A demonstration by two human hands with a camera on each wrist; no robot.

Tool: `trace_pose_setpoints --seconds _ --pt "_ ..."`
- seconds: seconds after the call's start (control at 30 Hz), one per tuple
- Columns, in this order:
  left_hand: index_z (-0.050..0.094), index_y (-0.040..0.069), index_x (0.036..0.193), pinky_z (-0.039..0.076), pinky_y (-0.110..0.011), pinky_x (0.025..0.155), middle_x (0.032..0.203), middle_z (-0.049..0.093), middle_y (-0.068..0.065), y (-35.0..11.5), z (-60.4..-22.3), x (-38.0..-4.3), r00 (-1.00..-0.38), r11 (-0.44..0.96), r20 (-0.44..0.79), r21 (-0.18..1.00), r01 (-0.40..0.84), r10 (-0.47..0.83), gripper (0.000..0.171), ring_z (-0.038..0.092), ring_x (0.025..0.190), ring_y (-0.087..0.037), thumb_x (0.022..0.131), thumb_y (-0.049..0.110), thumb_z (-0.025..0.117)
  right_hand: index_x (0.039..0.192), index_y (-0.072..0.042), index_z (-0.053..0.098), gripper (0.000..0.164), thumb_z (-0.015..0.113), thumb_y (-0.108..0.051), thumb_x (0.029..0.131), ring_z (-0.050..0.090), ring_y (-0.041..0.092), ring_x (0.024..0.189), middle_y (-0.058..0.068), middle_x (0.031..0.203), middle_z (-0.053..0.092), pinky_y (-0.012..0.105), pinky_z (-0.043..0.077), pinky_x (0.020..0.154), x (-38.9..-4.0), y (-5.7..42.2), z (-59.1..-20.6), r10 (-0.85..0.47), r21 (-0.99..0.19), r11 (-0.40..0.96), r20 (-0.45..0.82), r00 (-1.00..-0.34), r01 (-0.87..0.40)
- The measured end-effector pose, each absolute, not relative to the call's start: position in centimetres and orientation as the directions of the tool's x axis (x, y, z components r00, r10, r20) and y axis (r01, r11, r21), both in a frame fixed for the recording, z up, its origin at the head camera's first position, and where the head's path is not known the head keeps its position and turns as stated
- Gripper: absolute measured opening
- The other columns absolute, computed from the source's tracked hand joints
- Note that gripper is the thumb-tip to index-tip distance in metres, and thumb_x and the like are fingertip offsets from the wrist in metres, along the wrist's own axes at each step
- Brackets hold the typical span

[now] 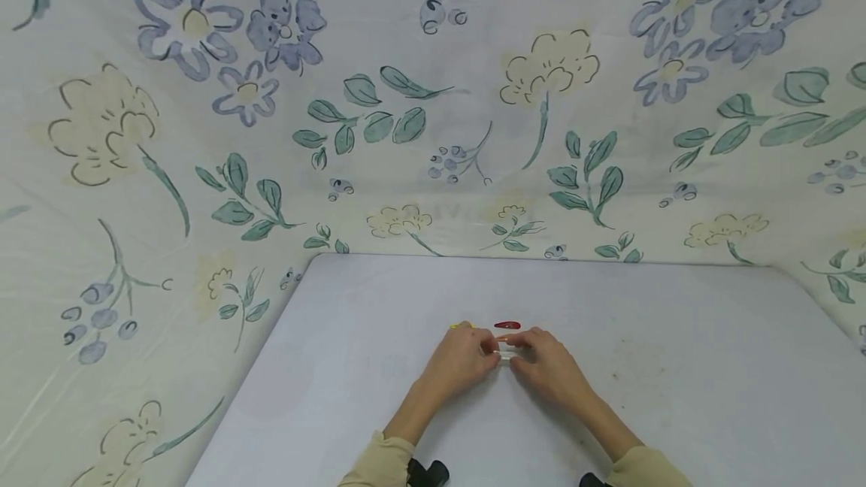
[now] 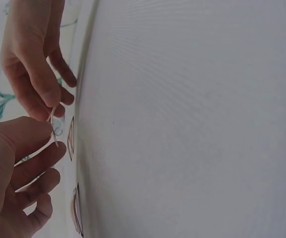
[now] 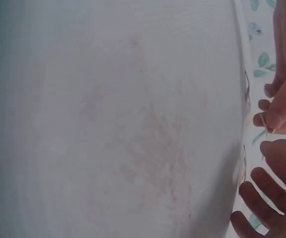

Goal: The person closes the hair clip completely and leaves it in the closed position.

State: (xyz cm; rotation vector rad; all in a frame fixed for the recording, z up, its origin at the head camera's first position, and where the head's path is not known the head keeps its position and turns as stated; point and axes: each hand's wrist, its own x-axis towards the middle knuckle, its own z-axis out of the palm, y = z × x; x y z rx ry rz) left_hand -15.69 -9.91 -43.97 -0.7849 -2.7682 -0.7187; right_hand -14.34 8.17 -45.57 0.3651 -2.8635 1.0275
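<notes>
Both hands meet over the white table. A thin white hair clip (image 1: 505, 356) is held between them, edge-on in the left wrist view. My left hand (image 1: 463, 355) pinches one end with thumb and fingers. The other end is between the thumb and index finger of my right hand (image 1: 549, 365), whose remaining fingers are spread in the right wrist view. Just beyond the fingertips lie a red snap hair clip (image 1: 507, 325) and an orange one (image 1: 502, 338). A yellow clip (image 1: 463, 325) is partly hidden behind my left hand.
The white tabletop (image 1: 325, 367) ends at a back edge against a flower-printed cloth (image 1: 460, 201). Faint brownish specks (image 1: 625, 374) mark the surface to the right. Black devices (image 1: 428, 473) sit by the wrists.
</notes>
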Motion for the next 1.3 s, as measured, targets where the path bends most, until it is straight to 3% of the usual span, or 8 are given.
trace_pose_setpoints --seconds 0.47,0.67,1.3 --pt "0.072 0.015 0.092 0.042 -0.024 0.068 0.086 0.069 0.002 -9.8 -43.2 -16.0 -0.884 0.765 0.234 0.443 0.468 0.405 0.008 0.053 0.077 -0.011 0.088 0.021 0.073 0.102 -0.010 0.071 0.019 0.077 -0.007 0.084 0.063 0.021 0.096 0.002 0.098 0.067 0.042 0.053 0.088 -14.3 8.1 -44.6 -0.170 -0.624 0.745 0.165 -0.972 -0.236" --pt "0.070 0.013 0.103 0.047 -0.027 0.074 0.093 0.069 0.001 -9.6 -42.6 -15.9 -0.885 0.735 0.255 0.493 0.465 0.389 0.017 0.056 0.086 -0.014 0.087 0.019 0.074 0.101 -0.010 0.069 0.018 0.076 -0.009 0.085 0.061 0.020 0.094 0.003 0.097 0.066 0.043 0.052 0.088 -14.4 8.2 -44.2 -0.146 -0.653 0.724 0.171 -0.974 -0.223" --pt "0.072 0.011 0.095 0.047 -0.029 0.073 0.092 0.068 -0.002 -8.8 -42.6 -15.8 -0.846 0.674 0.425 0.525 0.520 0.321 0.015 0.061 0.087 -0.021 0.083 0.014 0.079 0.098 -0.011 0.069 0.016 0.078 -0.012 0.085 0.061 0.017 0.088 0.001 0.095 0.067 0.039 0.053 0.082 -14.2 8.1 -43.6 -0.105 -0.655 0.696 0.314 -0.943 -0.296"
